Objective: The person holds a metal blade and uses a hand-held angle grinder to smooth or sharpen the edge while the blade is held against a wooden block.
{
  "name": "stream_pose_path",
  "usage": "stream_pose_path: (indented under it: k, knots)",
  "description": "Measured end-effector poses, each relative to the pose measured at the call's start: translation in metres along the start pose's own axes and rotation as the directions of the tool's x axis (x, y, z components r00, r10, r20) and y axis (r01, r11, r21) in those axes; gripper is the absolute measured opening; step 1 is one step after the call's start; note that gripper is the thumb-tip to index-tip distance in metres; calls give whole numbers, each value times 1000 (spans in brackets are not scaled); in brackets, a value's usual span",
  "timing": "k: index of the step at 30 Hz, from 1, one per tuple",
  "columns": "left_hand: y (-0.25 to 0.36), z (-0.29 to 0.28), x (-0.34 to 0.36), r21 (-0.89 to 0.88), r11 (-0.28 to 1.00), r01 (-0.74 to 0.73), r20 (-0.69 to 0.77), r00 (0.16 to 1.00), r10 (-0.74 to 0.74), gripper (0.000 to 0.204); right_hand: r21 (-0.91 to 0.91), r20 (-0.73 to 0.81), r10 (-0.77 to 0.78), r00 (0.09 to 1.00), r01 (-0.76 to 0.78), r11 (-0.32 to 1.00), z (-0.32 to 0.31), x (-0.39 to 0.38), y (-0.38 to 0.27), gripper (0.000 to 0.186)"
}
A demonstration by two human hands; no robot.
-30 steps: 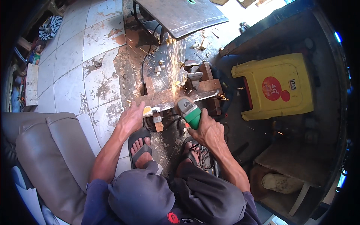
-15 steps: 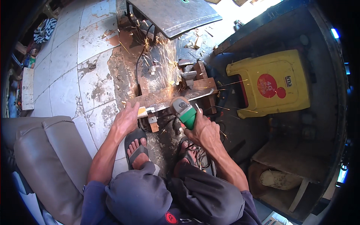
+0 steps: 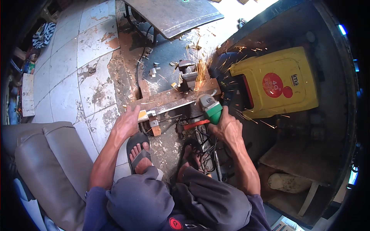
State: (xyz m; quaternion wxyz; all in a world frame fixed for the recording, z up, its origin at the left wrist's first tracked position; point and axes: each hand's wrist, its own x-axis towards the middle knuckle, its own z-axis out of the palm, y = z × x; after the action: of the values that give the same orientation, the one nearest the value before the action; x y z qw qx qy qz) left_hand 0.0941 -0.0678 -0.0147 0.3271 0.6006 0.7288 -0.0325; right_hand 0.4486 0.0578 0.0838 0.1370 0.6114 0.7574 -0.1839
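My right hand [image 3: 228,129] is wrapped round the green body of an angle grinder [image 3: 214,112]. The grinder's disc lies against the outer, right-hand part of a long knife blade [image 3: 175,106], and orange sparks fly up and to the right from there. My left hand [image 3: 126,122] is closed on the pale yellow and white handle [image 3: 143,115] at the blade's left end. Beneath and behind the blade lies a wooden beam [image 3: 163,98]. The grinder hides the blade's tip.
A metal vise [image 3: 187,73] stands just beyond the beam. To the right, a yellow plastic stool [image 3: 296,82] lies inside a dark cabinet. A low table [image 3: 177,17] is at the back, a grey cushion [image 3: 50,161] at left. Cables and a red-orange handle [image 3: 196,124] lie near my sandalled feet.
The grinder has slid right along the blade, from its middle toward its far end. The sparks have shifted right with it. My left hand keeps its hold, nearly still.
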Motion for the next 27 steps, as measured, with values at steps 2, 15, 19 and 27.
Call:
stream_pose_path:
  k: [2, 15, 19, 27]
  knots:
    - [2, -2, 0, -14, 1000, 21, 24, 999, -21, 59, -1, 8, 35, 999, -35, 999, -6, 7, 8, 70]
    - [4, 2, -4, -14, 999, 31, -24, 999, -31, 57, -75, 12, 39, 999, -38, 996, -27, 28, 6, 73]
    - [3, 4, -5, -8, 1000, 17, -27, 999, -17, 56, -39, 30, 4, 1000, -3, 999, -15, 12, -17, 66]
    - [2, 8, -6, -21, 1000, -20, -90, 996, 18, 49, -5, 63, -91, 994, 92, 996, 1, -13, -58, 63]
